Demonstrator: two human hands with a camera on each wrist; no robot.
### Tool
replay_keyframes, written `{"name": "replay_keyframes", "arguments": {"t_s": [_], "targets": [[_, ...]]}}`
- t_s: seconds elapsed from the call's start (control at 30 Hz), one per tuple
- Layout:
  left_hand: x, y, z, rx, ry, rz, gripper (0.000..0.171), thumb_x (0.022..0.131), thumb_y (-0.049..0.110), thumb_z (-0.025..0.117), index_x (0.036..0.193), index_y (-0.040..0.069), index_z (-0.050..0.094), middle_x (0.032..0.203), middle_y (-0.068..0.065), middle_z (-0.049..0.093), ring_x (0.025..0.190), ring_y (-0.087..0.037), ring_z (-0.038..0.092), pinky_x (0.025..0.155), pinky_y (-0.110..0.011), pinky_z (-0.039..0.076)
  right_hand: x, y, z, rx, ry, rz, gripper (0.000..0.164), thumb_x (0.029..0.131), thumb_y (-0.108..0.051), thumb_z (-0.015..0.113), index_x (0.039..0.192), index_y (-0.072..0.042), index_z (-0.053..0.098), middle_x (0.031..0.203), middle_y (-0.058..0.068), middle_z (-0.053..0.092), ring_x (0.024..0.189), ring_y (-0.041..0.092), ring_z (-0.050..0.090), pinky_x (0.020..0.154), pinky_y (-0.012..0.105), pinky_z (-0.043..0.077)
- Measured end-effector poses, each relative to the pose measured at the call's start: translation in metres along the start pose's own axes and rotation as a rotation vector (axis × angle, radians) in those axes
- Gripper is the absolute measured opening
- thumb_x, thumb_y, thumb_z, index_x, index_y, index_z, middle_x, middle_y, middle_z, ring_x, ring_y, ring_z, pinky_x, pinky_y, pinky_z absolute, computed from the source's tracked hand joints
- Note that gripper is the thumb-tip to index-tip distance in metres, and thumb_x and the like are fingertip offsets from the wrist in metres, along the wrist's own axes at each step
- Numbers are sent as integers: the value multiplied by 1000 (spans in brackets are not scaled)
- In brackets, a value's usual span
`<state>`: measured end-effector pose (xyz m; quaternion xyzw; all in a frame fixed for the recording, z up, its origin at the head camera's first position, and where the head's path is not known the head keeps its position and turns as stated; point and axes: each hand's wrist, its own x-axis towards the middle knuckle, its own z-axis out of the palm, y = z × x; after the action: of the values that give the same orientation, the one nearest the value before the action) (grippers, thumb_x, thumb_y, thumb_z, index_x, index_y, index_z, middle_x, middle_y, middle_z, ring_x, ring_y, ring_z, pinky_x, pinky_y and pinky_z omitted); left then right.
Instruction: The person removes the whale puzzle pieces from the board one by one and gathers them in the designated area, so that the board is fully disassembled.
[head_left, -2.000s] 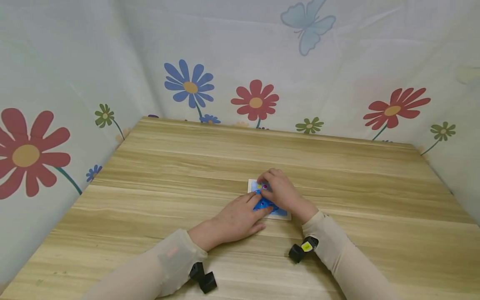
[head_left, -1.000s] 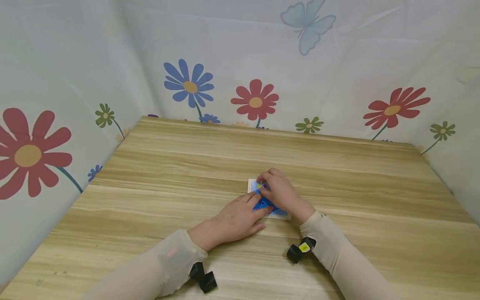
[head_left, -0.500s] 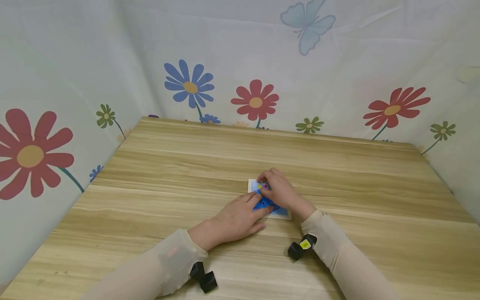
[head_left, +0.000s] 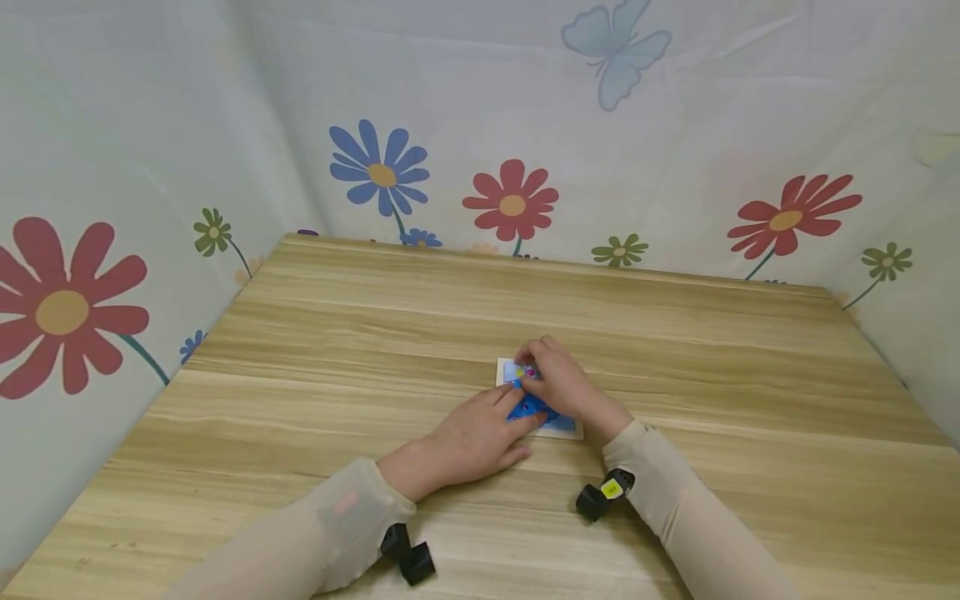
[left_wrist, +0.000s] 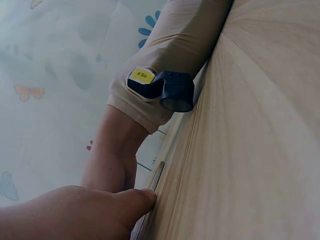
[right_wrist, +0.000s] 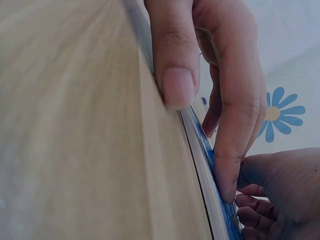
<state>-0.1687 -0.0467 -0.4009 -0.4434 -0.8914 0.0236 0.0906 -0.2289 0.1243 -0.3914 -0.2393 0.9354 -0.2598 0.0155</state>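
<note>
Reaching in from the near side, both arms slant toward each other over a small blue picture board [head_left: 566,426] with a white edge. The board lies flat near the middle of the wooden bench [head_left: 337,317]. The left hand [head_left: 472,437] lies palm down, its back facing up. Its grip is wide, with fingers spread and some touching the bright blue shape [head_left: 528,407] on the board. Its thumb sits lower, just beside the near edge. The right hand [head_left: 566,383] bends over the far part, close to yellow and pink spots. Its thumb is near its fingertips, so the grip looks narrow, but I cannot tell if it pinches anything. Both arms wear pale sleeves [head_left: 675,492], with little black cameras [head_left: 416,564] at the wrists. Behind stands a white cloth [head_left: 465,92] with big flowers.
</note>
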Motion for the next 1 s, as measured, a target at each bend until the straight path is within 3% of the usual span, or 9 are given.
{"name": "replay_keyframes", "arguments": {"t_s": [0.33, 0.57, 0.83, 1.0], "targets": [[0, 0, 0, 9, -2, -1, 46, 98, 46, 49, 137, 23, 54, 140, -13, 52, 133, -28, 47, 109, -39, 41, 0, 3, 1, 37, 21, -18, 24, 88, -7, 63, 110, -1, 57, 108, 14, 57, 93, 23, 53, 84, 39, 49], [-2, 1, 0, 23, -4, 3, 47, 98, 46, 48, 139, 23, 53, 140, -13, 52, 133, -29, 47, 109, -40, 41, 2, 7, 3, 170, 59, 35, 18, 90, -7, 62, 107, -1, 58, 101, 13, 59, 85, 20, 55, 77, 31, 49], [-2, 0, 2, 58, 15, 5, 46, 98, 47, 48, 139, 26, 52, 138, -11, 53, 131, -28, 47, 110, -42, 40, 2, 8, 3, 297, 141, 98, 10, 93, -10, 61, 101, -5, 62, 86, 9, 59, 65, 14, 51, 50, 20, 43], [-2, 0, 3, 18, 5, 5, 47, 98, 45, 48, 139, 24, 52, 140, -12, 52, 133, -28, 46, 111, -41, 39, 3, 8, 1, 314, 161, 99, 9, 93, -9, 61, 100, -5, 64, 89, 10, 64, 73, 15, 55, 63, 23, 45]]}}
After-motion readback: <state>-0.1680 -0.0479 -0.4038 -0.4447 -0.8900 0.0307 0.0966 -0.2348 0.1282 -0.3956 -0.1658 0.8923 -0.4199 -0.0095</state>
